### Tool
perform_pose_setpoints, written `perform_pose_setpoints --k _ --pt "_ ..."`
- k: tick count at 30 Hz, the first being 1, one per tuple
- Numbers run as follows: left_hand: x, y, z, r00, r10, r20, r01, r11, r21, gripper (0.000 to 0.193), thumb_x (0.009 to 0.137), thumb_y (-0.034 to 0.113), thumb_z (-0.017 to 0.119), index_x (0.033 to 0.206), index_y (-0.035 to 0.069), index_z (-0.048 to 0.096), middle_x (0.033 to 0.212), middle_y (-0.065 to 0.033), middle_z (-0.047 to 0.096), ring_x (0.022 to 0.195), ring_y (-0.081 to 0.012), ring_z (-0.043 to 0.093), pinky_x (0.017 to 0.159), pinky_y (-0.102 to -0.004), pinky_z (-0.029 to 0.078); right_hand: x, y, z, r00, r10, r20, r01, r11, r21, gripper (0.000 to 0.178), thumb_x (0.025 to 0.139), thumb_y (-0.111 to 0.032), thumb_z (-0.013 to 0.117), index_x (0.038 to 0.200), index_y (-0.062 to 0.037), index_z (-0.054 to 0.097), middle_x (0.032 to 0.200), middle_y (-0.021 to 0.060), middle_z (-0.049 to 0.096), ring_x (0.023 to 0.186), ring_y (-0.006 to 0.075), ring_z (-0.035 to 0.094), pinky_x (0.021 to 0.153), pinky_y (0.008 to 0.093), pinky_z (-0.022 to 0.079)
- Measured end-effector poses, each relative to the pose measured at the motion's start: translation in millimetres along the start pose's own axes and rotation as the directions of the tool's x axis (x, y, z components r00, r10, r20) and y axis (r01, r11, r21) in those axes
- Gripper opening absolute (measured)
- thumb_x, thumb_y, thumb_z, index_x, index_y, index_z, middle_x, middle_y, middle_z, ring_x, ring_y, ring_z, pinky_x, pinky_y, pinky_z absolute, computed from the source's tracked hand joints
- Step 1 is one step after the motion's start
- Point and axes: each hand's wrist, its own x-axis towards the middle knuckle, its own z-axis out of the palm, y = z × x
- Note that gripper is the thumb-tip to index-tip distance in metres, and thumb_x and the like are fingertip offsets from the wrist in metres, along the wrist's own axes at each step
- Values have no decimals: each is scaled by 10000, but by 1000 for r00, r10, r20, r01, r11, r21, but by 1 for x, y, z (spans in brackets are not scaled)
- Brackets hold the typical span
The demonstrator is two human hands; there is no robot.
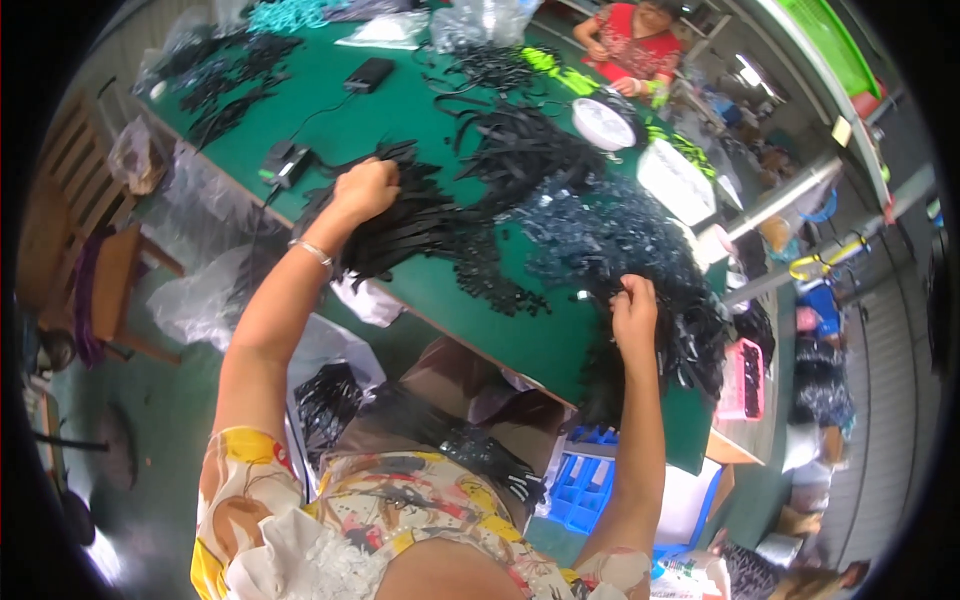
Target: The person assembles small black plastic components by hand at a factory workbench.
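A heap of flat black fabric-like straps [425,220] lay near the front edge of a long green-topped table [540,345], with a scatter of small black pieces [495,272] spilling off its right side. The person's left hand [367,188] rested on the heap's far left part, fingers curled down; whether they had closed on a strap could not be told. The right hand [635,315] was well apart from it, thumb and fingers drawn together beside a loose mound of shiny, dark translucent plastic pieces [600,232]; anything pinched there was too small to make out.

Behind the heap sat a second tangle of black straps [525,150]. Farther out stood a round white plastic bowl [603,124] and a white rectangular tray [676,182]. Across the table was a co-worker in a red patterned top [648,45]. A pink-rimmed plastic basket [760,380] stood to the right, and a slatted wooden chair [120,275] to the left.
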Motion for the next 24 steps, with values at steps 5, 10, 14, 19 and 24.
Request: perform_pose_setpoints --k 5,10,14,19,24 --pt "-2 -5 -3 979 42 -199 -73 986 -152 131 781 171 566 833 52 554 758 -143 602 782 -308 603 659 -404 460 8 -60 -43 888 370 274 -389 285 876 172 770 13 479 942 2 486 719 49 489 574 123 455 535 237 361" --pt "-22 44 -52 954 121 -273 -267 753 -601 94 858 88 519 845 1 487 637 -64 510 591 -134 507 563 -255 420 -13 -94 -57 895 353 273 -363 223 904 160 881 -144 536 926 9 523 568 -13 377 501 102 392 489 239 312" --pt "-54 97 -69 919 240 -312 -391 465 -794 79 890 95 508 869 23 483 721 18 490 649 -56 479 576 -206 416 -35 -119 -30 885 253 392 -401 -16 916 295 927 -275 459 971 4 542 551 -23 331 473 84 331 466 227 257" --pt "-134 168 -36 865 468 -179 -388 400 -831 65 864 61 542 846 13 501 773 -30 517 696 -95 524 627 -229 440 -59 -155 -9 840 338 425 -387 -177 905 359 932 -301 442 1120 0 499 841 50 553 522 81 391 467 222 304" --pt "-187 197 13 835 546 69 -115 296 -948 106 838 95 574 871 2 534 774 -64 539 730 -136 526 636 -279 440 -89 -136 -1 809 552 204 -274 47 960 203 913 -162 468 1048 -16 511 745 52 540 543 74 431 464 202 328"
